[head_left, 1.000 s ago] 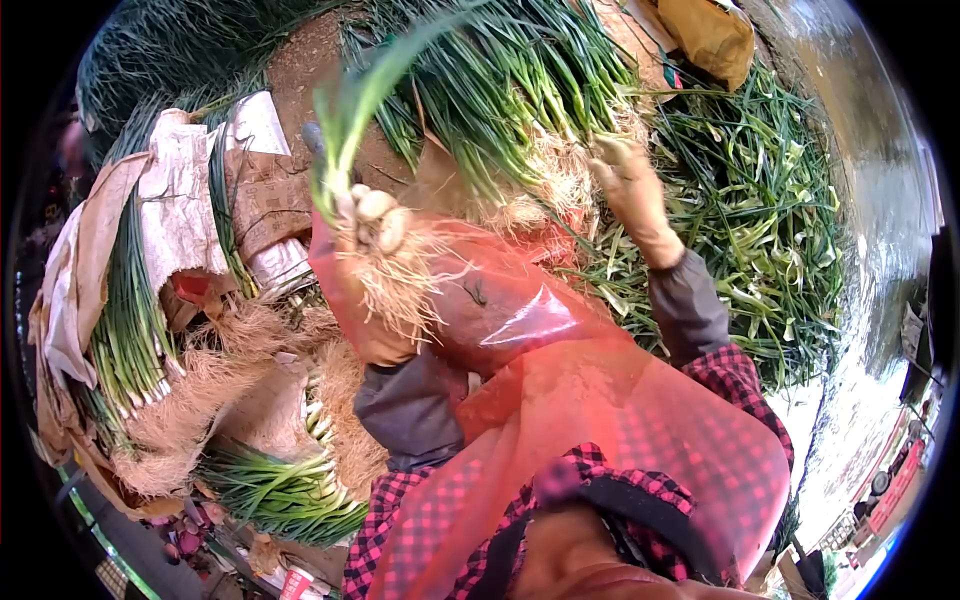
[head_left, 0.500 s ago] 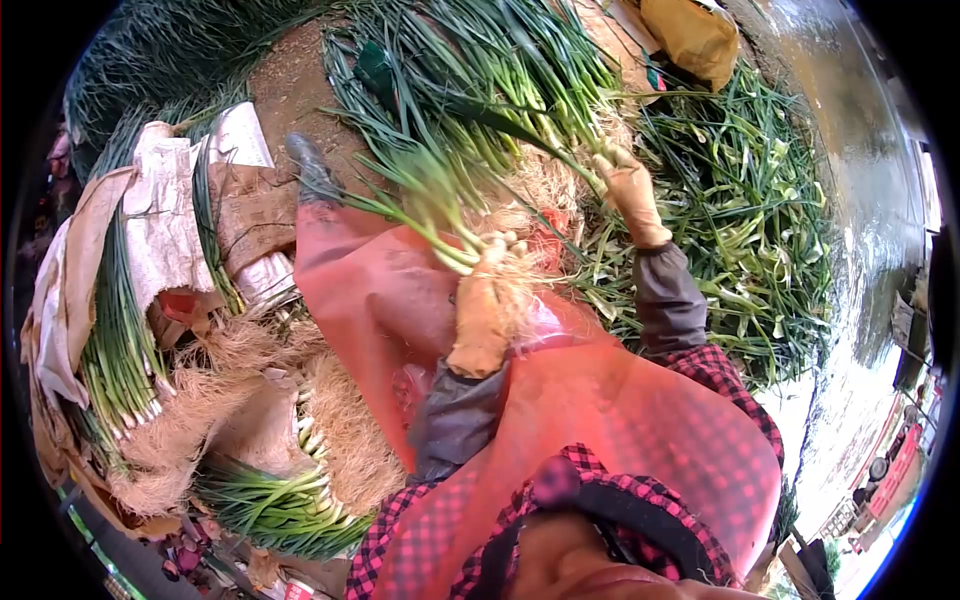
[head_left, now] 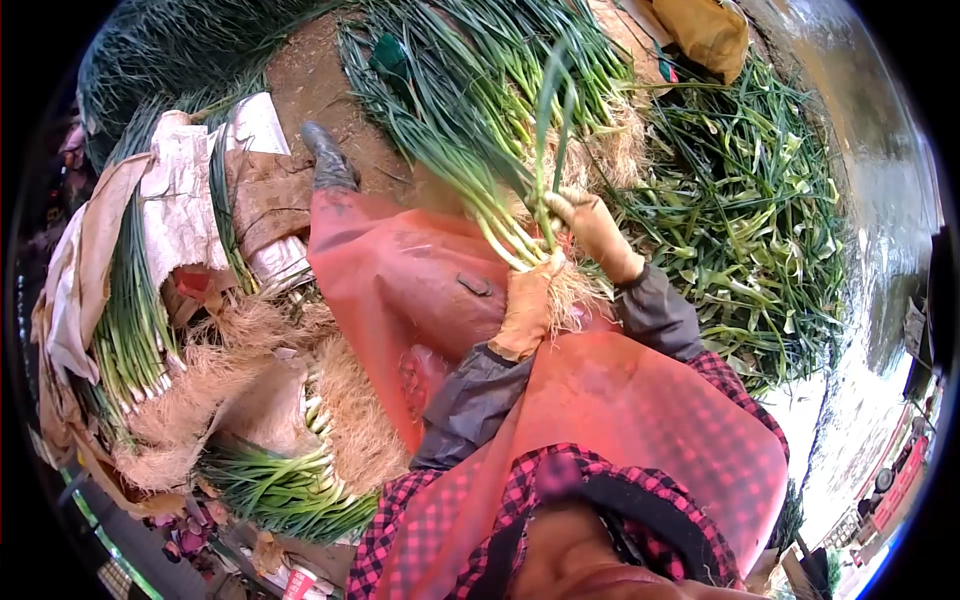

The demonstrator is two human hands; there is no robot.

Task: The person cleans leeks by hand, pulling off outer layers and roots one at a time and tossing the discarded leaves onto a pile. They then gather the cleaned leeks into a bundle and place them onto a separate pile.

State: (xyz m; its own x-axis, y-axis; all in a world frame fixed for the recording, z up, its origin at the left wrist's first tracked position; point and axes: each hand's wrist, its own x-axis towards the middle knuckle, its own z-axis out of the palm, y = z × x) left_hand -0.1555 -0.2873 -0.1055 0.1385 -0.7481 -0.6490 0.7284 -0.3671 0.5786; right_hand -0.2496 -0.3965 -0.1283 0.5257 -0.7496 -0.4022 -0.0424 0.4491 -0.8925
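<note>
My left hand [head_left: 526,308], in an orange glove, is closed round the root end of a bunch of green onions [head_left: 490,215]. The white stems point up and to the left, and pale roots hang out on the right of the fist. Right beside it, my right hand [head_left: 593,232], also gloved, pinches a green onion stalk [head_left: 544,180] whose leaves stand upright against the bunch. Just above lies a large pile of green onions [head_left: 480,80] with its roots toward the right.
Loose stripped leaves [head_left: 745,230] heap up at the right beside wet ground [head_left: 870,150]. More onions [head_left: 290,495] lie at the lower left near brown and white sacking [head_left: 180,200]. A red apron [head_left: 400,280] covers my lap. A yellow-brown bag [head_left: 705,35] sits at the top.
My left hand has moved right with the bunch. My right hand has come left and down from the pile with a stalk, so the two hands are now side by side.
</note>
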